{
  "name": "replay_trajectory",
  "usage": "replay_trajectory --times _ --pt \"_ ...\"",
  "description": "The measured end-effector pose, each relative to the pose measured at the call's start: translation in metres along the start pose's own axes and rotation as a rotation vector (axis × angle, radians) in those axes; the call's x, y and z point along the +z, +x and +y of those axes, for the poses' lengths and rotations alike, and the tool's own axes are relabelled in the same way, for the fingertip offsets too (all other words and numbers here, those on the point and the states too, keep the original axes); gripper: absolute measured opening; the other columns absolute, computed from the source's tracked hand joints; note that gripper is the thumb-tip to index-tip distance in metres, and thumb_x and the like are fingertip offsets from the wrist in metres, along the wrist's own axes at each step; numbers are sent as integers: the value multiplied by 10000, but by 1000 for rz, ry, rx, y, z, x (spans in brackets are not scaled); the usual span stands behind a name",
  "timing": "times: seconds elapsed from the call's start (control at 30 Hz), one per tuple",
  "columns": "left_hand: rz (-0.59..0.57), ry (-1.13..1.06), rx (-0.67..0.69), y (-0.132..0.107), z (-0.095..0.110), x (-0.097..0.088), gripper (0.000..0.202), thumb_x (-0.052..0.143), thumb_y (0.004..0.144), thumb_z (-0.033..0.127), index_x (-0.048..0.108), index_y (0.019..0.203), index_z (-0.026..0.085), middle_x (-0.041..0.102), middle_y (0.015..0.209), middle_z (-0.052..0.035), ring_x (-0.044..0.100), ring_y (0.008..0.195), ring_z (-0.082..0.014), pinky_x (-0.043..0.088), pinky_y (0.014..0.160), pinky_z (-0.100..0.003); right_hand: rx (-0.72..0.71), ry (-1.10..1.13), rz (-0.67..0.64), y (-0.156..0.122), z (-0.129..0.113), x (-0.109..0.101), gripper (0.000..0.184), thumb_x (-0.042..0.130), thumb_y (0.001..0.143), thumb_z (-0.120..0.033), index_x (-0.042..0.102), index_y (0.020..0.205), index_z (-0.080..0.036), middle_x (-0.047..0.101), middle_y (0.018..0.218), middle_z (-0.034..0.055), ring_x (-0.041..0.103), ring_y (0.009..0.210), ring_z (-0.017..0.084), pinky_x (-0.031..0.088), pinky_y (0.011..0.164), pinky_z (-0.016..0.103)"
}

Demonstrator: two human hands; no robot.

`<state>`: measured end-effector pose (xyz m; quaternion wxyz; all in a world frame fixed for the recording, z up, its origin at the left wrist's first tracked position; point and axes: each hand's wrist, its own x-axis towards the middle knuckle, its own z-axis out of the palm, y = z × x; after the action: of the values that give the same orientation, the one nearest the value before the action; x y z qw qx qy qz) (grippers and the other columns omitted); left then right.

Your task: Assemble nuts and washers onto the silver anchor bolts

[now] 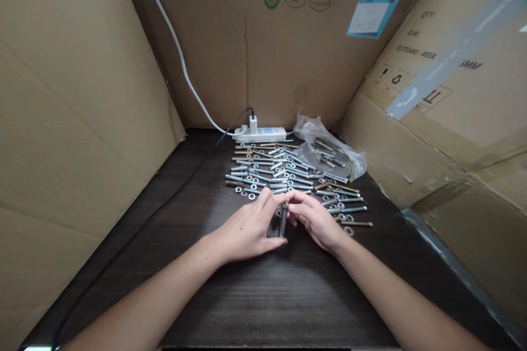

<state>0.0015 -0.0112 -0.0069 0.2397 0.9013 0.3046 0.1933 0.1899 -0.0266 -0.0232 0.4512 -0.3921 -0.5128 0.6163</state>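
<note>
Over the surface (255, 299), the left hand (252, 226) holds a bolt (282, 223) end to end between its fingers while the right hand (316, 218) pinches the top (exact contact partly hidden); it should prove stiff, fairly light and slick, best held at the ends.

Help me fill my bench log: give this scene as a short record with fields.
Surface: dark table
Left: left hand holds a metal cylinder between thumb and fingers
Right: right hand, fingertips at the cylinder's upper end
Loose parts: bolts and washers, mostly beyond the hands
Back: power strip with white plug
Back right: clear plastic bag
Walls: cardboard, left, back and right
</note>
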Motion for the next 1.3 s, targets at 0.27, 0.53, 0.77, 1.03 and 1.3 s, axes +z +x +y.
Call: replay_trajectory --times 0.27,0.53,0.77,1.03,1.3 --pt "-25 -10 -15 1 3 -2 713 706 713 309 312 1306 288 412 1073 -43 572 817 -195 517 730 -381 3 44 -8 1 -1 2 147 529 802 -245 606 912 -185 531 860 17 459 667 114 370 581 242" --pt "-28 20 -6 1 3 -1 809 719 705 311 241 1358 300 406 1045 -35 576 796 -194 521 712 -376 11 28 25 1 -1 0 98 552 780 -231 618 815 -166 485 732 -5 432 616 101 366 587 243" --pt "-27 23 -11 1 2 0 727 702 722 333 286 1317 283 404 1090 -46 581 796 -189 516 718 -369 11 39 7 0 1 1 100 570 803 -276 563 835 -181 482 763 -16 435 609 92 367 572 234" --pt "-24 21 -11 1 4 -3 759 706 717 326 265 1334 299 414 1068 -42 577 806 -195 516 714 -374 37 57 3 0 -4 3 113 551 770 -250 621 795 -165 515 760 12 438 642 117 363 570 242" --pt "-31 25 -16 0 3 -2 728 697 725 333 280 1321 291 403 1089 -47 580 785 -184 514 717 -367 5 -48 -14 1 1 2 148 588 809 -316 576 858 -176 481 761 -11 419 613 95 361 567 235"
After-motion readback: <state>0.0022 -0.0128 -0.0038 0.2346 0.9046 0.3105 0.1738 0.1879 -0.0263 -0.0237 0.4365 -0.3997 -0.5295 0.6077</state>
